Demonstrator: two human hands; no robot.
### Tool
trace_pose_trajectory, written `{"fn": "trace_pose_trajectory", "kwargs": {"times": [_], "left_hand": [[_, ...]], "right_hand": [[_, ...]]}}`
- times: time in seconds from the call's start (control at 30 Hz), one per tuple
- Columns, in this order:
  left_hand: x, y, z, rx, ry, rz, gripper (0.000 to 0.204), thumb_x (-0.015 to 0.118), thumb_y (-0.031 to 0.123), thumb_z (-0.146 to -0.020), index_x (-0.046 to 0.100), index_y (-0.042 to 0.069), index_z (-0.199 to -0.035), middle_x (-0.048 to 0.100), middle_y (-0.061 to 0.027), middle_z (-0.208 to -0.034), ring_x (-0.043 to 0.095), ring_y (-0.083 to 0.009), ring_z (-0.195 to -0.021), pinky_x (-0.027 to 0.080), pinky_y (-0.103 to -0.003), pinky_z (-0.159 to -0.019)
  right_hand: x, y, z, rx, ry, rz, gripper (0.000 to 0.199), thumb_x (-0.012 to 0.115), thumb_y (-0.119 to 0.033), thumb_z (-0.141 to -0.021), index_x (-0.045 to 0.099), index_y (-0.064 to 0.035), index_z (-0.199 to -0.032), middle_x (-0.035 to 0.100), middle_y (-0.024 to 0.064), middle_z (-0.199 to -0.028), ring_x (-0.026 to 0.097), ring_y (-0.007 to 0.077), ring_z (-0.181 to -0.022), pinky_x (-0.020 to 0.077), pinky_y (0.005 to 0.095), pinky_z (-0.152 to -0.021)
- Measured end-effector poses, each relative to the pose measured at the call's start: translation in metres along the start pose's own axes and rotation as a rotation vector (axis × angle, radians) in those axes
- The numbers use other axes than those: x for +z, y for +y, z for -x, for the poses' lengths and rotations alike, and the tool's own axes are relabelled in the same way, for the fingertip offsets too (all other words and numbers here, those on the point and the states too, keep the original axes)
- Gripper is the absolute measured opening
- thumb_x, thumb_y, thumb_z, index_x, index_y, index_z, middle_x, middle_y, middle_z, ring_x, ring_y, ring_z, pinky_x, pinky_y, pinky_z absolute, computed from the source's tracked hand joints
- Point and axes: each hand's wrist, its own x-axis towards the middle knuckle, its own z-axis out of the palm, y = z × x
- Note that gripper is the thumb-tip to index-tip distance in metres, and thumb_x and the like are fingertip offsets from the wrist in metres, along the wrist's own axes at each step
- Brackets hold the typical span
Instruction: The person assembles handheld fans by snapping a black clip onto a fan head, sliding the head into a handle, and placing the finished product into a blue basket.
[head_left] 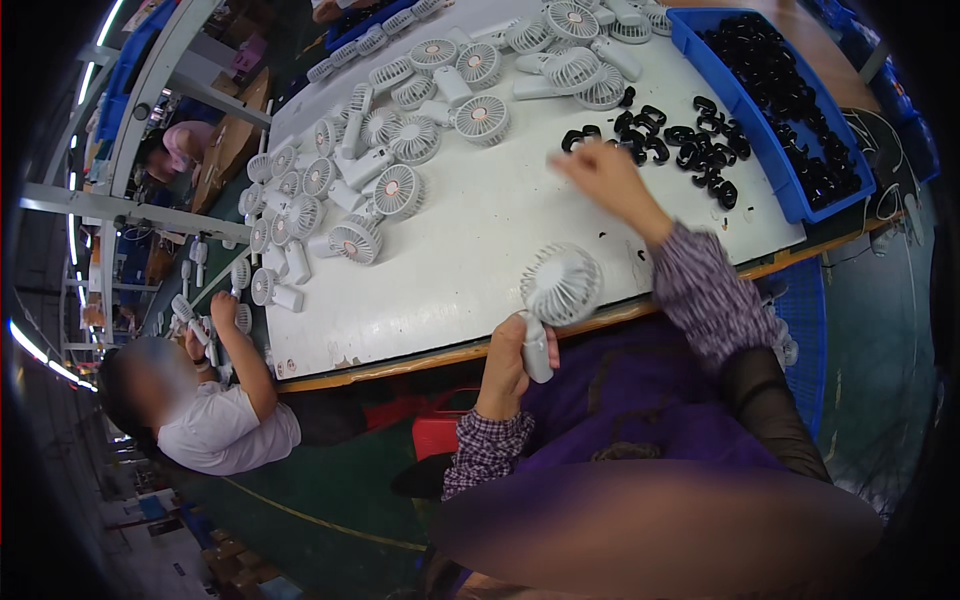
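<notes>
Near edge: left hand (505, 362), grip clamped on the handle of a white fan (556, 292), held upright just off the near edge of the table (470, 250), its round head overlapping the table rim. Plaid cuffs on both forearms. Right hand (607, 178) farther in, stretched over the white tabletop toward a scatter of black clips (690, 140); it is motion-blurred, so cannot tell whether its grip is apart or together, and nothing is seen in it. Clips lie just beyond and right of the fingertips, loose on the table. Far right: blue bin (745, 105), full of more black clips, set along the table's right side. Left and far: a large heap of white fans (385, 130), lying on their sides, spread from the left edge up to the far end. Off the table, near left: another person in a white shirt (225, 425), a hand (222, 308) raised at the left table edge beside a few fans. Red crate (438, 435) under the table, near the left wrist.
</notes>
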Motion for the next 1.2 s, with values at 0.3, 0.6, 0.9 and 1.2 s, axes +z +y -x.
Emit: {"fn": "trace_pose_trajectory", "kwargs": {"times": [0.3, 0.6, 0.9, 1.2], "left_hand": [[0.004, 0.007, -0.017, 0.276, 0.105, -0.282, 0.034, 0.045, 0.032, -0.097, 0.051, 0.0, -0.105, 0.062, -0.0133, -0.087, 0.062, -0.0193, -0.075, 0.051, -0.031, -0.069], [0.008, 0.007, -0.046, 0.654, 0.129, -0.475, 0.056, 0.058, 0.052, -0.086, 0.053, -0.002, -0.101, 0.062, -0.0076, -0.081, 0.057, -0.0113, -0.075, 0.046, -0.025, -0.065], [0.033, -0.004, -0.047, 0.655, 0.268, -0.581, 0.029, 0.066, 0.026, -0.082, 0.057, -0.002, -0.083, 0.055, -0.0035, -0.064, 0.048, -0.009, -0.057, 0.041, -0.025, -0.052], [0.051, -0.007, -0.033, 0.326, 0.104, -0.08, 0.043, 0.053, 0.04, -0.086, 0.055, -0.004, -0.086, 0.06, -0.011, -0.071, 0.06, -0.017, -0.059, 0.05, -0.027, -0.053]], "right_hand": [[0.02, 0.028, -0.081, 0.103, -0.003, 0.556, 0.028, 0.057, -0.018, -0.071, 0.068, -0.0014, -0.09, 0.066, 0.0206, -0.088, 0.064, 0.0365, -0.085, 0.0501, 0.045, -0.072], [0.011, -0.034, 0.12, 0.386, -0.41, -1.424, 0.009, 0.057, -0.007, -0.087, 0.056, 0.0011, -0.085, 0.066, 0.0194, -0.082, 0.068, 0.0245, -0.065, 0.0513, 0.0269, -0.045], [0.013, -0.034, 0.151, 0.284, -0.364, -0.903, 0.018, 0.059, -0.013, -0.089, 0.061, 0.0002, -0.079, 0.061, 0.0057, -0.063, 0.056, 0.0091, -0.047, 0.0411, 0.0189, -0.042], [0.003, 0.018, 0.127, 0.204, -0.264, -1.327, 0.064, 0.067, -0.004, -0.08, 0.036, 0.0003, -0.135, 0.05, 0.0139, -0.126, 0.055, 0.0177, -0.11, 0.0523, 0.026, -0.08]]}}
